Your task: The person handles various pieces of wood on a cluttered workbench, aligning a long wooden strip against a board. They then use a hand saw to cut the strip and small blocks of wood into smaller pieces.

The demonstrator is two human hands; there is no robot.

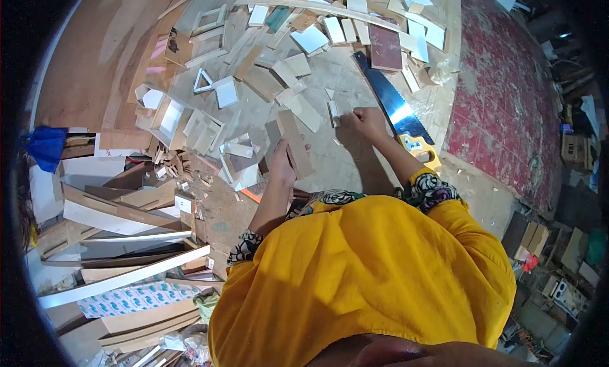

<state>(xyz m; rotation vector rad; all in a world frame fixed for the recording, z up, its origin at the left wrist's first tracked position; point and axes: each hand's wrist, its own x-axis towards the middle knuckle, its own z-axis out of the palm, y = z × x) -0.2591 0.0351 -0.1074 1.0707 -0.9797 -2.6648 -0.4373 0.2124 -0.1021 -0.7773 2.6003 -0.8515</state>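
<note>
My left hand [282,165] is closed on the edge of a long brown board [294,144], with fingertips showing at its right side. The board stands tilted over the worktable. To the right, my right hand [369,122] is closed, its thumb and fingers together; whatever it might hold is too small to make out. Just left of that hand, a small narrow white-faced piece [333,113] lies on the table. A handsaw [396,104] with a yellow handle rests right of my right hand.
Wood and white board offcuts [311,39] spread over the far part of the table. Small box-like frames [172,118] stand at the left. Long boards and strips [127,278] are stacked at the lower left. A red scuffed panel [507,107] lies on the right.
</note>
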